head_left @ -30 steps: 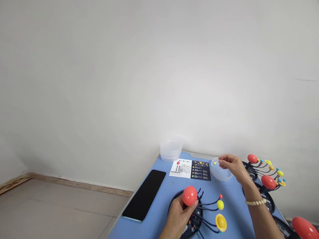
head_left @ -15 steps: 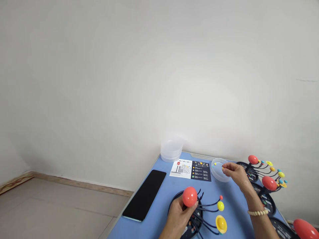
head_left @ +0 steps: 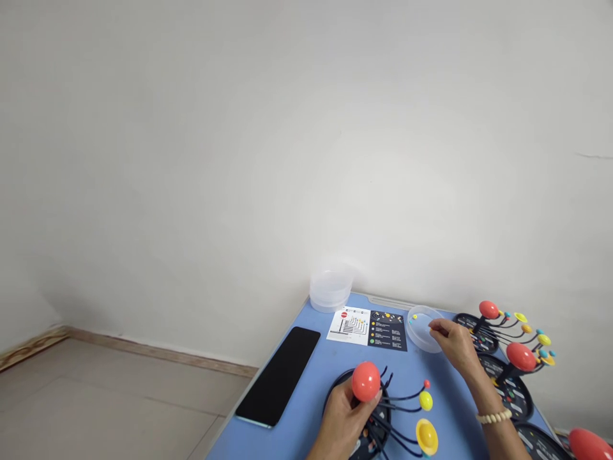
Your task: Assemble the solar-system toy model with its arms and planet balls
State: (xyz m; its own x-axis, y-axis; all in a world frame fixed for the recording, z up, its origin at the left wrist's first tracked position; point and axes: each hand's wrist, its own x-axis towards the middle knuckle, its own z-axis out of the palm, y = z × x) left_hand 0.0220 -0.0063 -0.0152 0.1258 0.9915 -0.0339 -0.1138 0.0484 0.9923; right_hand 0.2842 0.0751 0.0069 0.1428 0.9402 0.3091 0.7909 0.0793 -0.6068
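Observation:
My left hand (head_left: 342,418) is closed around the post of a solar system model, just under its red ball (head_left: 366,381). Black curved arms fan out from the post over a round black base (head_left: 366,441). On their ends sit a small red ball (head_left: 426,384), a yellow ball (head_left: 426,400) and a yellow ringed planet (head_left: 426,437); some other arm tips are bare. My right hand (head_left: 454,345), wearing a beaded bracelet, is pinched at the near right rim of a clear round dish (head_left: 421,342). Whatever its fingertips hold is hidden. Tiny yellow and blue balls (head_left: 414,317) lie in the dish.
A printed instruction sheet (head_left: 349,327) lies behind the model. A black phone (head_left: 280,377) rests along the left table edge. Stacked clear containers (head_left: 330,291) stand at the back corner. Several similar models (head_left: 520,356) line the right edge. The wall rises behind the blue table (head_left: 297,441).
My right fingertips have shifted slightly at the dish's rim, and the bit of orange at them no longer shows. My left hand keeps its hold. The view has moved a little.

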